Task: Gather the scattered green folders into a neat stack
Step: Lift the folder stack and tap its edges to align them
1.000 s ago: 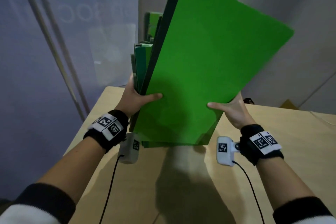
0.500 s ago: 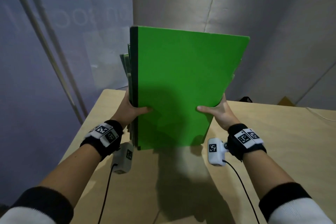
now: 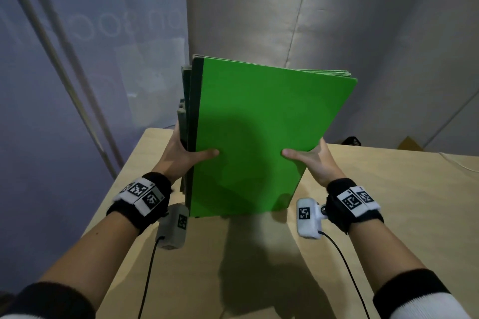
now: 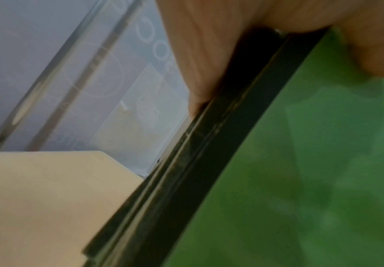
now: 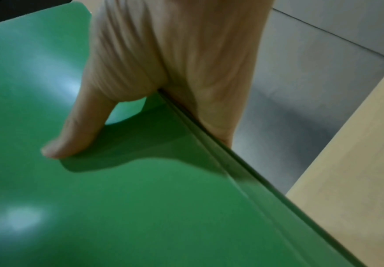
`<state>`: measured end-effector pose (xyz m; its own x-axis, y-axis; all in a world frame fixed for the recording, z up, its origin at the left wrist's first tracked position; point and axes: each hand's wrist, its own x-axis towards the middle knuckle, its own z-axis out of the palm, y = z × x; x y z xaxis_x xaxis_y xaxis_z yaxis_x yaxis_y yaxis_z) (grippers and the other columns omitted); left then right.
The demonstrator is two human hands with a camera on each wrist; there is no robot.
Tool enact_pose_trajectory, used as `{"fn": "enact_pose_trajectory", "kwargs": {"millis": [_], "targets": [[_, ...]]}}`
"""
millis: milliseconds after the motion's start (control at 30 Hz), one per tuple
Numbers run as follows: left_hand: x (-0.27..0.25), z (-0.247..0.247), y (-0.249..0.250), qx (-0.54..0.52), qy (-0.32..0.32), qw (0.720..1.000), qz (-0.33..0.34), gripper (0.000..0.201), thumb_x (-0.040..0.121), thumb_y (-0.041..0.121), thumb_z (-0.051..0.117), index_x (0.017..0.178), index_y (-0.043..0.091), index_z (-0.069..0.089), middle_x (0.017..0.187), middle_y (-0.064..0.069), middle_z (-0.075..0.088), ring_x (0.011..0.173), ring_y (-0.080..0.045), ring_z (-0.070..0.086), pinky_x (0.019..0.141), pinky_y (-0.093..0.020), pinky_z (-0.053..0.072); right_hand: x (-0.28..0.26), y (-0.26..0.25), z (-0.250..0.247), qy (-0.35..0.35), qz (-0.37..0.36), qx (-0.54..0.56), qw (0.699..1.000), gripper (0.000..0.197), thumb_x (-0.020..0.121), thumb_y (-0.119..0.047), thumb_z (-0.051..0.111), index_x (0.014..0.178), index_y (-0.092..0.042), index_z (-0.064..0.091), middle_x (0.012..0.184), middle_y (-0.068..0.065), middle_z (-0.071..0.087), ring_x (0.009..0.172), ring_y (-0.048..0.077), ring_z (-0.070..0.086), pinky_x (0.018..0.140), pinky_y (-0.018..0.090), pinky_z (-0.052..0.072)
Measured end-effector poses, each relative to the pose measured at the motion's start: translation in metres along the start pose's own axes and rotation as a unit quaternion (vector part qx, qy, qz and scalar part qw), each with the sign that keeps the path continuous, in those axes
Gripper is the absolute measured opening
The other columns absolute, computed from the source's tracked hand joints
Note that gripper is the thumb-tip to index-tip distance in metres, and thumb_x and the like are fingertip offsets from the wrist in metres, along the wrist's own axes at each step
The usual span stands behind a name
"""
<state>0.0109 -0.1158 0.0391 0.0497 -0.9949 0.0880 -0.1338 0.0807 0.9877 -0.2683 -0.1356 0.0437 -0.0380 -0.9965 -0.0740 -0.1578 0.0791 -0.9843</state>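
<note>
A bundle of several green folders [image 3: 261,132] stands on its lower edge on the wooden table [image 3: 388,210], leaning slightly away from me. My left hand [image 3: 185,155] grips the dark spine side, thumb across the front cover and fingers behind. My right hand [image 3: 309,160] grips the open right edge the same way. In the left wrist view the folder spines [image 4: 211,162] run diagonally under my left hand [image 4: 211,59], not quite flush. The right wrist view shows my right hand [image 5: 163,72] with its thumb flat on the glossy green cover [image 5: 118,198].
The pale wooden table stretches toward me and to the right. A grey padded wall [image 3: 337,21] stands behind the folders and a frosted glass panel [image 3: 77,59] on the left. A small dark object [image 3: 352,141] sits at the table's far right edge.
The bundle has swung from a rightward tilt in the air to upright and come down onto the table. Both hands kept their grip and moved lower.
</note>
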Motion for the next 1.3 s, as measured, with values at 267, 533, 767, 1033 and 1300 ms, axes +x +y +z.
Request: {"fn": "enact_pose_trajectory", "kwargs": {"millis": [267,533,767,1033,1300], "targets": [[0.004,0.009,0.005,-0.059,0.052,0.997,0.005,0.085,0.058,0.027,0.085,0.131,0.010,0.046,0.115,0.000,0.065,0.104,-0.015,0.065,0.086,-0.028,0.057,-0.002,-0.022,0.002,0.042,-0.062,0.006,0.997,0.097,0.074,-0.010,0.076,0.148,-0.007,0.013,0.152,0.011,0.030,0.137,0.018,0.030,0.107,0.026,0.023],[0.000,0.016,0.013,-0.051,0.088,0.993,0.064,0.057,0.068,0.013,0.081,0.105,0.040,0.047,0.110,0.009,0.063,0.111,-0.019,0.063,0.097,-0.041,0.052,-0.009,-0.022,0.005,0.071,-0.083,0.064,0.992,0.105,0.066,-0.012,0.081,0.148,-0.009,0.016,0.154,0.011,0.027,0.138,0.019,0.029,0.111,0.034,0.023],[0.010,0.024,0.019,-0.071,0.036,0.995,0.054,0.065,0.070,0.006,0.078,0.120,0.023,0.041,0.105,0.012,0.061,0.093,-0.001,0.065,0.087,-0.028,0.056,-0.015,-0.028,-0.008,0.067,-0.085,0.011,0.994,0.136,0.038,-0.040,0.092,0.148,-0.018,0.017,0.152,0.010,0.032,0.140,0.026,0.033,0.114,0.052,0.028],[0.021,0.018,0.021,-0.076,-0.005,0.997,0.019,0.109,0.048,0.028,0.090,0.142,0.012,0.037,0.127,-0.002,0.061,0.112,-0.018,0.062,0.096,-0.035,0.053,-0.018,-0.048,-0.026,0.059,-0.119,-0.006,0.991,0.103,0.076,-0.020,0.072,0.151,-0.013,0.002,0.155,0.000,0.021,0.140,0.015,0.023,0.118,0.037,0.016],[0.033,0.012,0.035,-0.048,-0.010,0.998,0.032,0.131,0.033,0.061,0.087,0.145,0.024,0.032,0.140,-0.004,0.054,0.128,-0.025,0.053,0.107,-0.050,0.042,-0.013,-0.047,-0.009,0.092,-0.153,0.071,0.981,0.090,0.079,-0.010,0.071,0.149,-0.017,0.014,0.139,-0.013,0.034,0.126,0.003,0.033,0.106,0.023,0.026]]}}
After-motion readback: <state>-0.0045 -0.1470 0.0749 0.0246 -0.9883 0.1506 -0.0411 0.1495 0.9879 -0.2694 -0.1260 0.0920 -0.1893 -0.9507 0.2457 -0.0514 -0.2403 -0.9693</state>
